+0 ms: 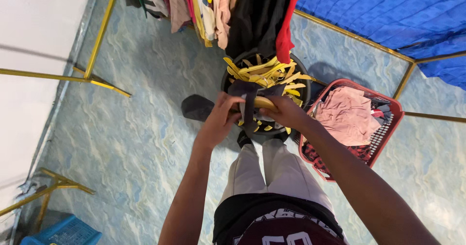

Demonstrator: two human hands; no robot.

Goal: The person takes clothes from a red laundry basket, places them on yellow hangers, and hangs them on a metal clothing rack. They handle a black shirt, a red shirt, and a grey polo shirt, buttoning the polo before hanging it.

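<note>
Standing over the black bucket (228,80) of yellow hangers (272,72), the person is fitting a dark garment (249,104) onto a yellow hanger (266,102). Both hands are working just on the near side of the bucket: the left hand (218,121) is closed, pinching the cloth, and the right hand (286,111) is wrapped around the hanger. The hanger's long axis is lying roughly left-to-right, the garment draping down across it. Judging by this, the hanging step is under way; next the cloth needs squaring. Right of the bucket a red basket (388,123) of laundry is sitting; beyond, clothes (218,7) are hanging.

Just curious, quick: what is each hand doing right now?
Left hand: closed on the dark garment.
Right hand: closed on a yellow hanger and that garment.
</note>
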